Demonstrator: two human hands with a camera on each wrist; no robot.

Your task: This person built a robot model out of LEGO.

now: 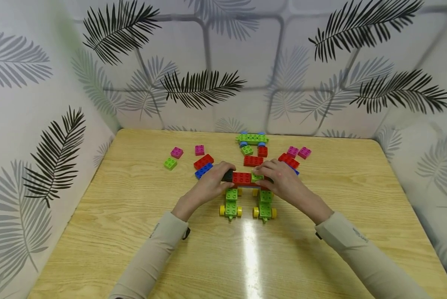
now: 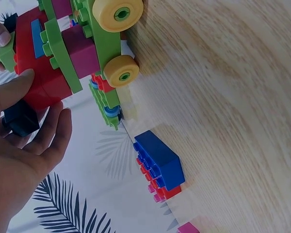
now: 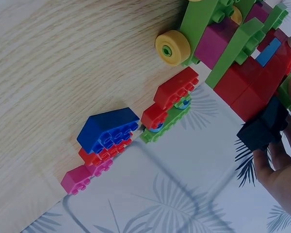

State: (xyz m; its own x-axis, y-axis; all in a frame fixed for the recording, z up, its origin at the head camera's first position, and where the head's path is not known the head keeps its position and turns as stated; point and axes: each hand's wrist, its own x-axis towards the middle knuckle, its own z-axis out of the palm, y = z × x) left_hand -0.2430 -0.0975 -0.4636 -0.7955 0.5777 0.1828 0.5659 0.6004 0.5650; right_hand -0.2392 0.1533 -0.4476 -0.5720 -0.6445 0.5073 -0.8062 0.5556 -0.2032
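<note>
A brick model stands mid-table: a red brick (image 1: pixel 241 178) lies across two green chassis with yellow wheels (image 1: pixel 231 206) (image 1: pixel 265 206). My left hand (image 1: pixel 225 174) grips the model's left end, thumb on the red brick (image 2: pixel 43 82) and fingers by a black piece (image 2: pixel 20 117). At the right end, my right hand (image 1: pixel 262 172) holds the model with its fingertips on a small green brick (image 1: pixel 257 177). In the right wrist view its fingers (image 3: pixel 276 160) curl round a black piece (image 3: pixel 262 128) beside the red brick (image 3: pixel 252 87).
Loose bricks lie behind the model: pink (image 1: pixel 176 152), green (image 1: pixel 170 163), red (image 1: pixel 203 161), blue (image 1: pixel 203 170), red (image 1: pixel 253 160), pink (image 1: pixel 304 153). A green plate on blue wheels (image 1: pixel 251 138) sits by the back wall. Leaf-patterned walls enclose the wooden table (image 1: pixel 133 232) on three sides.
</note>
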